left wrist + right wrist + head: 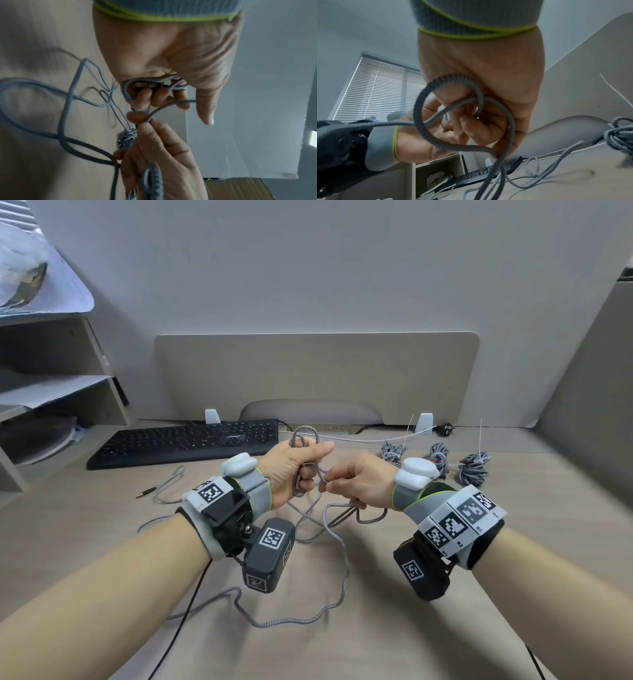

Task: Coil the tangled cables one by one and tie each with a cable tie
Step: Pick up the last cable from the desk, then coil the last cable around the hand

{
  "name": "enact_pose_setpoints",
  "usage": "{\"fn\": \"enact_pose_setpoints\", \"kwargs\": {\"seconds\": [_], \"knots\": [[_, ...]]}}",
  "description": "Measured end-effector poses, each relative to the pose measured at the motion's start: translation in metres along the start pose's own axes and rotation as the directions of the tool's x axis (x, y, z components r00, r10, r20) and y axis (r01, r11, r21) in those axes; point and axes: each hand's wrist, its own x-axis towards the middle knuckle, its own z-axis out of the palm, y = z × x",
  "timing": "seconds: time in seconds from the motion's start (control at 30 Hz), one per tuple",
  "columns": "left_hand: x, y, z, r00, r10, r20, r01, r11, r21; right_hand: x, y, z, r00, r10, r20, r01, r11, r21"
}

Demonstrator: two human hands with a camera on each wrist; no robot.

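A grey braided cable [337, 546] trails in loose tangled loops over the desk [411, 628] and up into both hands. My left hand [296, 470] grips a small coil of it, fingers curled round the loops [126, 88], with one loop poking out above the fist. My right hand [356, 484] pinches the same cable [152, 113] between thumb and forefinger, just right of the left hand. A loop [462, 112] hangs below the right palm. Three coiled grey cables [438, 455] lie at the back right, with thin white cable ties [480, 436] sticking up from them.
A black keyboard [185, 441] lies at the back left of the desk. Another thin grey cable with a jack plug [161, 486] rests in front of it. Shelves [51, 378] stand at the far left and a beige partition [315, 371] at the back.
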Motion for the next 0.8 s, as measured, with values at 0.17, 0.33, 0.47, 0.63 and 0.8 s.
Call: {"fn": "enact_pose_setpoints", "kwargs": {"seconds": [0.17, 0.33, 0.47, 0.63, 0.8], "knots": [[0.007, 0.020, -0.010, 0.978, 0.048, -0.203, -0.062, 0.996, -0.063, -0.001, 0.003, 0.004, 0.998, 0.052, 0.019, -0.049, 0.987, -0.155], [0.004, 0.034, -0.027, 0.963, 0.085, -0.257, -0.131, 0.977, -0.167, -0.003, 0.019, 0.001, 0.994, 0.112, 0.000, -0.112, 0.991, -0.074], [-0.001, 0.030, -0.029, 0.976, 0.068, -0.206, -0.077, 0.996, -0.033, 0.001, 0.015, -0.001, 0.997, 0.073, -0.017, -0.073, 0.996, -0.043], [-0.001, 0.025, -0.041, 0.957, 0.188, -0.221, -0.098, 0.926, 0.365, 0.000, 0.012, -0.010, 0.995, 0.092, -0.033, -0.094, 0.993, -0.064], [-0.004, 0.026, -0.044, 0.957, 0.263, -0.124, -0.112, 0.727, 0.677, 0.005, 0.019, -0.012, 0.993, 0.110, -0.036, -0.111, 0.994, -0.023]]}}
